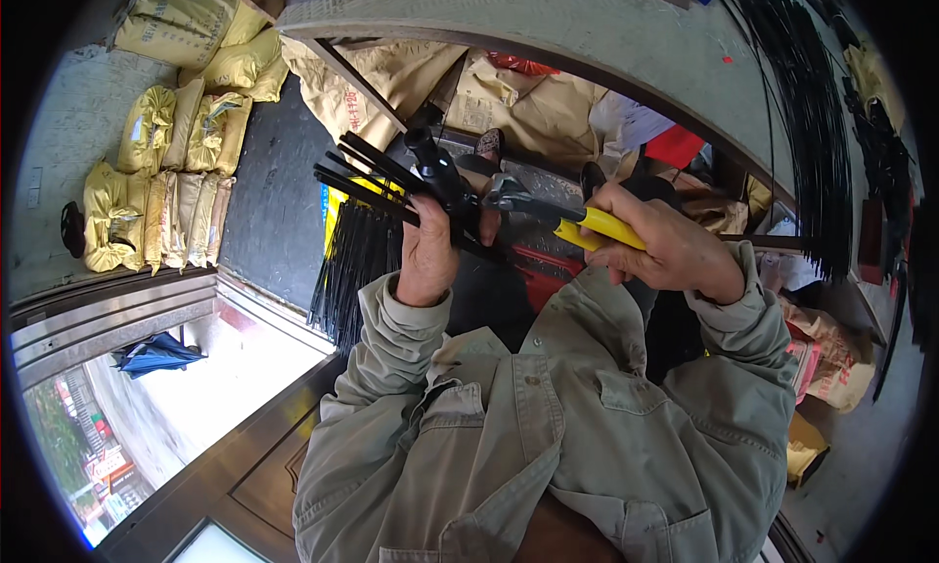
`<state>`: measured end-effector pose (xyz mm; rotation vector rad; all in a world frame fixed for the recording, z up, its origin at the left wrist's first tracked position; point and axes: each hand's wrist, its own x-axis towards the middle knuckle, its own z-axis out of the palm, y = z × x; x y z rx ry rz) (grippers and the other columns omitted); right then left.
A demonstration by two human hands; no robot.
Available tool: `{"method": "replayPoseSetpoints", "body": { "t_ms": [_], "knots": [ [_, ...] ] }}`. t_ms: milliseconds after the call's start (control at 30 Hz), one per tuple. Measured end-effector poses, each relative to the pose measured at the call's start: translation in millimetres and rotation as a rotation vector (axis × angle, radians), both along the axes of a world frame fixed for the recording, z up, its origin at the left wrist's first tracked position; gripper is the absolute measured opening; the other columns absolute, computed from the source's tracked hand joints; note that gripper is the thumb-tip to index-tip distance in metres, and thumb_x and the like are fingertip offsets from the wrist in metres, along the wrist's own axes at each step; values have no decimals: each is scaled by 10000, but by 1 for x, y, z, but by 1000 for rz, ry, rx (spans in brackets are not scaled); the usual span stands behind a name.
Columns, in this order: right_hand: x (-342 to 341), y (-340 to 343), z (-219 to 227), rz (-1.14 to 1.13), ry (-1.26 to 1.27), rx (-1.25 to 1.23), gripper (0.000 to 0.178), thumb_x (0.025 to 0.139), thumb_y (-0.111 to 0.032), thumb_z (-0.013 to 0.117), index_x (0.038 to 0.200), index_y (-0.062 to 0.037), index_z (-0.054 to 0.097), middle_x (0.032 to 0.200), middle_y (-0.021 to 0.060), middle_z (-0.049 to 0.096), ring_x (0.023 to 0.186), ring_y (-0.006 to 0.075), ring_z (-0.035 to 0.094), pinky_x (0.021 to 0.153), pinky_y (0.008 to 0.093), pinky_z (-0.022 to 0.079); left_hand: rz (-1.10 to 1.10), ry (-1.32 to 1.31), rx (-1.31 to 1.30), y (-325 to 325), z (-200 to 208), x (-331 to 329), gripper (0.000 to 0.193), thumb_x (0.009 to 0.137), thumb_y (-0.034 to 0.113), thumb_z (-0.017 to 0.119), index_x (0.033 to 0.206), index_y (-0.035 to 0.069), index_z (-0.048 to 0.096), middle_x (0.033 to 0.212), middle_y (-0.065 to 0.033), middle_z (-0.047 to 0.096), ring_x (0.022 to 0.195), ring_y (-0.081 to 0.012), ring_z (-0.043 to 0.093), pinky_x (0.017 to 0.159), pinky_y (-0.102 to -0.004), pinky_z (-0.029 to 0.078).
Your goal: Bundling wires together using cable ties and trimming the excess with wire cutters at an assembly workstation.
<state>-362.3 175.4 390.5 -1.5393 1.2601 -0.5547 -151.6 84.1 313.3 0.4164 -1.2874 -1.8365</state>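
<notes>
My left hand [427, 255] grips a bundle of thin black rods [377, 186] that fan out up and to the left. My right hand [660, 245] is closed around the yellow handles of a pair of pliers [567, 221]. The metal jaws of the pliers point left and meet the black bundle just right of my left hand's fingers. Both of my sleeves are pale khaki. Below my left hand hangs another dense sheaf of black rods [352, 265].
A grey workbench top [587, 25] curves across the upper part, with a long pile of black rods [807, 123] on its right side. Yellow sacks [176, 142] are stacked at the left. Brown paper bags [391, 84] lie under the bench. A dark doorway threshold runs lower left.
</notes>
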Motion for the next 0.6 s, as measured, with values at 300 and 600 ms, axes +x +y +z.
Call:
{"method": "replayPoseSetpoints", "body": {
  "t_ms": [300,600],
  "knots": [
    [11,-2,-20,-59,91,-85,293,829,-146,588,985,-26,372,713,121,574,544,202,605,461,297,428,98,-235,22,2,10,0,728,801,696,253,937,12,465,597,-78,463,545,-168,452,536,-281,389],
    [-11,-27,-58,-355,175,-758,258,752,-162,685,834,-8,494,718,107,571,642,226,597,575,304,455,318,-206,120,-11,3,-21,771,849,648,214,1073,-39,484,644,-52,504,521,-138,459,509,-255,386]
  ]
}}
